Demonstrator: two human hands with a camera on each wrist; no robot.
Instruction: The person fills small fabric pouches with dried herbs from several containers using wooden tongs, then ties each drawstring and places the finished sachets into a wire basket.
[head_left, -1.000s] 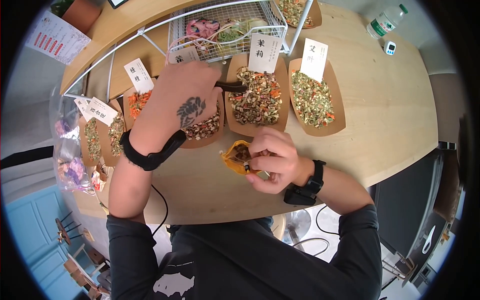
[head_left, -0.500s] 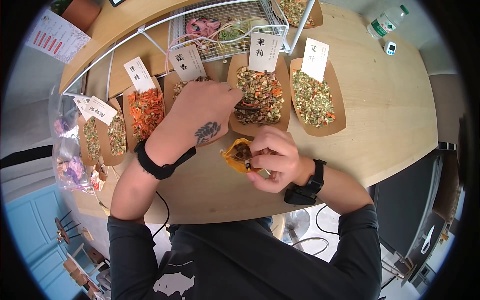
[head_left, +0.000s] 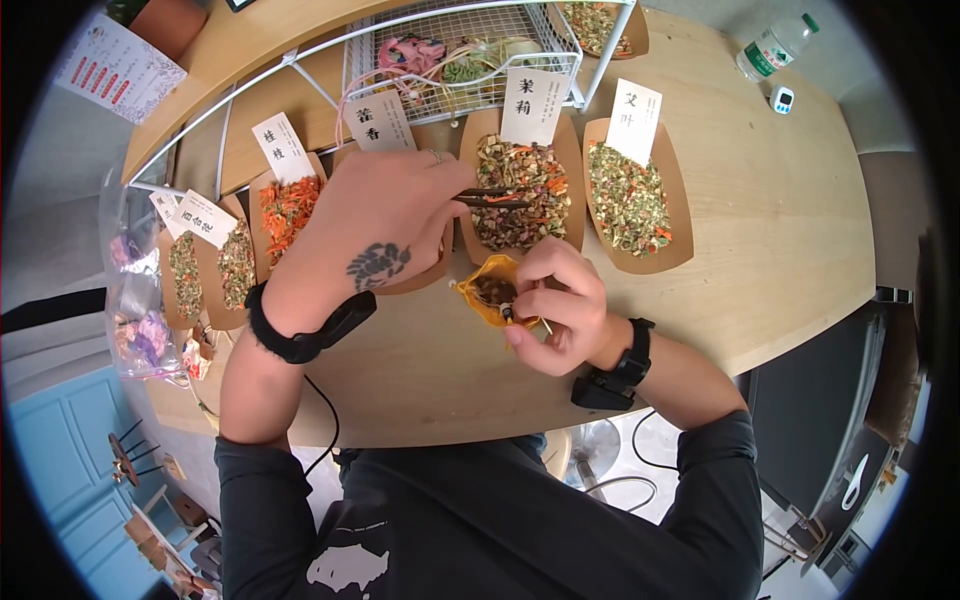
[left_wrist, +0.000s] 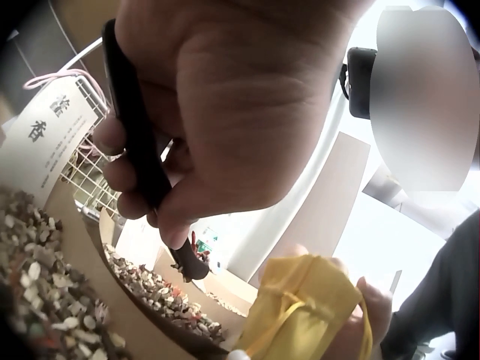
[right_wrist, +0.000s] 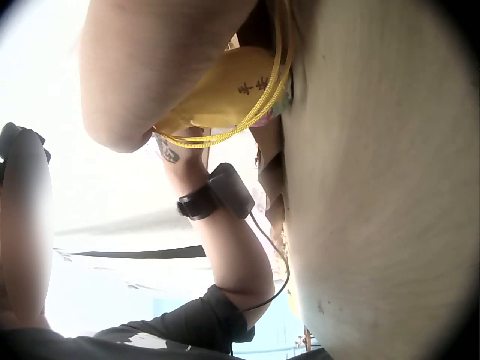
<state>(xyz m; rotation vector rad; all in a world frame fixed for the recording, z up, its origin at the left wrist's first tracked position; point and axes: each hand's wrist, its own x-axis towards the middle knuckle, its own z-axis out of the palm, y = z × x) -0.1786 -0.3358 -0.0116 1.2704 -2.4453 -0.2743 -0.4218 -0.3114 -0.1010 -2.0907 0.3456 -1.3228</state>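
Observation:
My left hand [head_left: 395, 205] grips a pair of dark tongs [head_left: 490, 197], whose two arms reach over the tray of mixed dried herbs [head_left: 523, 225] in the middle. Bits of herb show at the tongs' tip [left_wrist: 196, 268] in the left wrist view. In my right hand [head_left: 562, 305] is a small yellow drawstring pouch [head_left: 480, 272], pinched at its rim. Its mouth faces up, with brown dried pieces inside. Yellow cords [right_wrist: 225, 138] hang from it in the right wrist view. The pouch is just below the near end of that middle tray.
To the right stands a tray of greenish herbs [head_left: 632, 200]; an orange-herb tray [head_left: 288, 215] and others line the left, with labelled cards. Behind are a white wire basket [head_left: 455, 105] with pouches, a water bottle [head_left: 778, 48] and a small timer [head_left: 782, 99].
My left hand first moved right and toward me with the tongs, then back up and left a little. My right hand has carried the pouch slightly forward, closer to the middle tray.

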